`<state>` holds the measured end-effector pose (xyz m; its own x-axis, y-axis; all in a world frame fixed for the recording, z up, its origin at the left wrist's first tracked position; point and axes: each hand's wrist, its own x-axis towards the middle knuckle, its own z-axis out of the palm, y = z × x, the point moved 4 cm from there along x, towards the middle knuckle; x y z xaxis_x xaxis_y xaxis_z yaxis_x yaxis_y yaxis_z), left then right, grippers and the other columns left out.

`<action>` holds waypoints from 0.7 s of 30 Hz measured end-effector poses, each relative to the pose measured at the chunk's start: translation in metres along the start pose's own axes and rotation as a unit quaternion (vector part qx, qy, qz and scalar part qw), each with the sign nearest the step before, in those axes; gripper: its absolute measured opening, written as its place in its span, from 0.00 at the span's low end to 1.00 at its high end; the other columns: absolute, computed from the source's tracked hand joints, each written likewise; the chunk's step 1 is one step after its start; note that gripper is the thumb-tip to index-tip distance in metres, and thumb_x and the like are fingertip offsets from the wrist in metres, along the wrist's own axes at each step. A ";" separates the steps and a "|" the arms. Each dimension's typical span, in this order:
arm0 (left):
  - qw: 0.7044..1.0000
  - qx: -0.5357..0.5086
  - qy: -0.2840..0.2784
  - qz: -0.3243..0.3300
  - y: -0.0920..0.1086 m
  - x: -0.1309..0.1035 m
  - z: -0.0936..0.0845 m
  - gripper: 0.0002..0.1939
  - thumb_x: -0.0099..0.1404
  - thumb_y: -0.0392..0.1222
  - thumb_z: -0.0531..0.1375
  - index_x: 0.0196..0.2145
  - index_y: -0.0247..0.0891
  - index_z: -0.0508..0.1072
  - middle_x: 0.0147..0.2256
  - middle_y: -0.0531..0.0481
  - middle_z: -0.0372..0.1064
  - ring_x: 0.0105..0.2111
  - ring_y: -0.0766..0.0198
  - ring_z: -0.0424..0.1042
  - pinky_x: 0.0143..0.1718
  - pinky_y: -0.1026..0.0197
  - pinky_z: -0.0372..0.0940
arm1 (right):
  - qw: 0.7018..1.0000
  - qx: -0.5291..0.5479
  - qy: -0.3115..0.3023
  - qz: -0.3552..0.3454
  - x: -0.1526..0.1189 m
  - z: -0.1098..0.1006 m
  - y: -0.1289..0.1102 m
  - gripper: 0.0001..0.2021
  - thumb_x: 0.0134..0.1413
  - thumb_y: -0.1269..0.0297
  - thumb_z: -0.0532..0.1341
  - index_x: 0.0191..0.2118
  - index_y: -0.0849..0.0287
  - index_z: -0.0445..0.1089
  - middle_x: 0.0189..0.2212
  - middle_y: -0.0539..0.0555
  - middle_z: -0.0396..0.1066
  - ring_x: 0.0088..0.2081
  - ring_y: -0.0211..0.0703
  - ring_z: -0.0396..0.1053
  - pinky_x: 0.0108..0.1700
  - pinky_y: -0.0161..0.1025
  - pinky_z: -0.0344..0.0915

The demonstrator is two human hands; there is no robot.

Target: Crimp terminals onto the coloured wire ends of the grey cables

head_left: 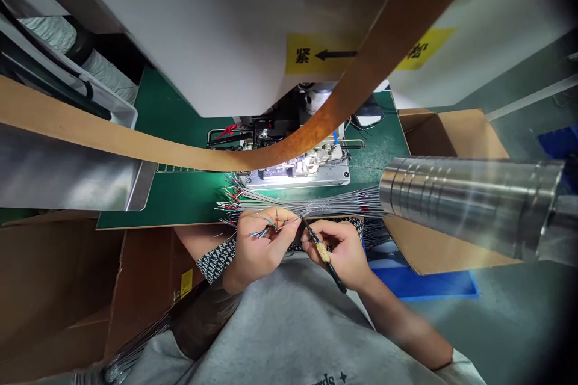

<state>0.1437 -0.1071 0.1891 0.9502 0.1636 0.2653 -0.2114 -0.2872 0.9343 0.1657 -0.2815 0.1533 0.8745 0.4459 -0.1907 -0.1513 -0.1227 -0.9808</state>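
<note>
My left hand (264, 246) is closed on a few thin cable ends (267, 228), whose coloured wires fan out above its fingers. My right hand (345, 249) is wrapped round a slim dark tool (323, 251) with a pale band on its handle. The tool's tip meets the fingertips of my left hand. Just beyond both hands, a bundle of grey cables (311, 207) lies along the near edge of the green table (180, 203), with red, white and green wire ends at its left. Behind the bundle is the metal base of a machine (295, 177).
A white machine housing (217, 30) hangs over the table, and a curved brown strip (189, 157) crosses in front. At the right are a shiny metal cylinder (469, 201), an open cardboard box (451, 249) and a blue tray (424, 283). Cardboard (144, 289) stands at the left.
</note>
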 end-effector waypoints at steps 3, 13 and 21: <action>1.000 -0.007 -0.004 0.004 0.001 0.000 0.001 0.11 0.72 0.36 0.67 0.30 0.36 0.83 0.28 0.47 0.81 0.25 0.64 0.77 0.24 0.65 0.67 | 1.000 -0.014 0.004 -0.010 -0.001 0.000 0.002 0.06 0.51 0.64 0.71 0.30 0.61 0.80 0.23 0.52 0.74 0.25 0.36 0.65 0.27 0.33 0.64; 0.999 0.024 0.022 0.001 -0.004 0.000 -0.002 0.10 0.71 0.37 0.68 0.30 0.35 0.84 0.29 0.47 0.81 0.24 0.64 0.77 0.26 0.65 0.67 | 0.994 -0.054 0.071 -0.056 -0.002 -0.005 0.003 0.03 0.52 0.67 0.67 0.30 0.59 0.79 0.22 0.50 0.72 0.22 0.34 0.62 0.24 0.32 0.62; 0.999 0.025 0.024 0.002 -0.003 0.001 -0.002 0.11 0.72 0.38 0.67 0.30 0.35 0.83 0.29 0.47 0.81 0.24 0.65 0.76 0.25 0.65 0.67 | 0.994 -0.079 -0.006 -0.069 0.000 -0.002 -0.001 0.06 0.51 0.72 0.68 0.36 0.62 0.82 0.25 0.50 0.74 0.23 0.31 0.59 0.25 0.30 0.55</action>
<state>0.1448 -0.1041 0.1872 0.9367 0.2080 0.2817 -0.2025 -0.3346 0.9204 0.1663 -0.2829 0.1542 0.8758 0.4793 -0.0564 0.0448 -0.1971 -0.9794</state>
